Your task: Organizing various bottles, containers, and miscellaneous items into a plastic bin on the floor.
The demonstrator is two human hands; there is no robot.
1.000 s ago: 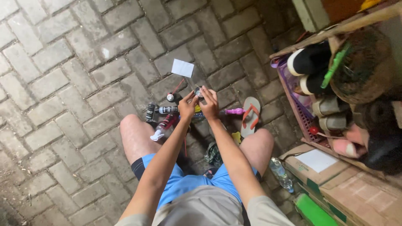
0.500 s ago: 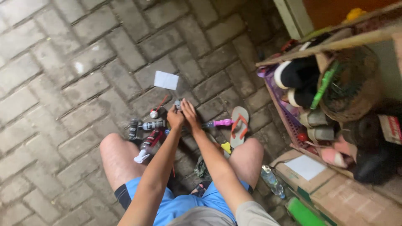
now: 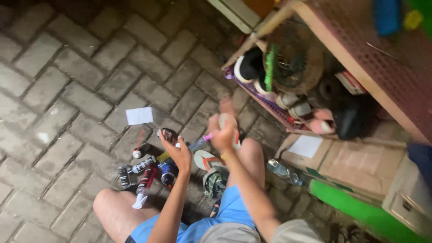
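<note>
The person sits on a grey brick paving [image 3: 67, 90] with bare knees apart, viewed from above. The left hand [image 3: 176, 150] hangs palm-down with the fingers spread and released, just above a cluster of small spray cans and bottles [image 3: 148, 173] lying on the bricks between the knees; a dark round object beside its fingertips is too blurred to identify. The right hand [image 3: 223, 130] is raised above the right knee and motion-blurred; the fingers appear curled, but whether they grasp anything cannot be determined. A clear bottle with a pink cap [image 3: 200, 141] lies between the two hands, near the right hand. A flip-flop sandal [image 3: 204, 159] lies just beside the right knee. A white card [image 3: 139, 115] lies flat on the paving, well apart from the cans. To the right, a shoe rack [image 3: 288, 96] holds shoes, and a cardboard box [image 3: 355, 164] sits below it with a plastic water bottle [image 3: 282, 172] beside it.
</note>
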